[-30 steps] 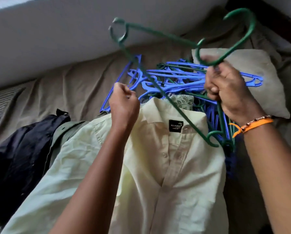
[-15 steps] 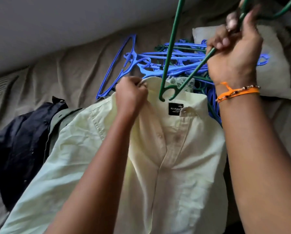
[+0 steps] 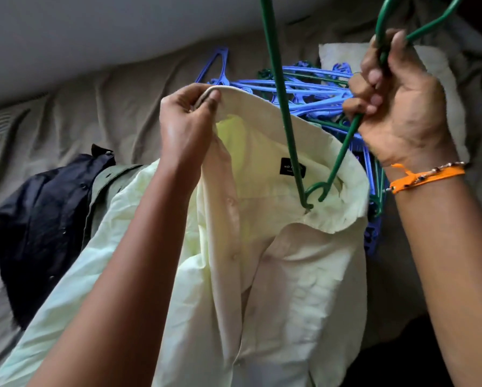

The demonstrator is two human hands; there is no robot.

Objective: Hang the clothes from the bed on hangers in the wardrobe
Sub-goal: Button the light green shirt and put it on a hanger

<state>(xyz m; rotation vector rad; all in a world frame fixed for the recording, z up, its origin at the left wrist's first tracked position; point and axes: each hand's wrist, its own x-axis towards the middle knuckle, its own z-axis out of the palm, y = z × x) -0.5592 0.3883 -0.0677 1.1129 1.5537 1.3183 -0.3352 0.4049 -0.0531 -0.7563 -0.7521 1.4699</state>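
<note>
While the left hand point(image 3: 188, 127) pinches the collar of the pale yellow shirt point(image 3: 276, 247) and lifts it off the bed point(image 3: 66, 107), the right hand point(image 3: 396, 107) grips the green hanger point(image 3: 279, 107), fingers curled round its neck; one hanger end sits inside the collar opening; blue hangers point(image 3: 304, 90) lie piled beyond, beside a pillow point(image 3: 435, 68); a dark garment point(image 3: 44, 219) lies left.

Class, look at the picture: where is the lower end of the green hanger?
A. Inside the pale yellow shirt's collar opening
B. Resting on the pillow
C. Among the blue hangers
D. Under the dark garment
A: the right hand tips the green hanger so its end dips inside the collar of the pale yellow shirt, which the left hand lifts.
</note>
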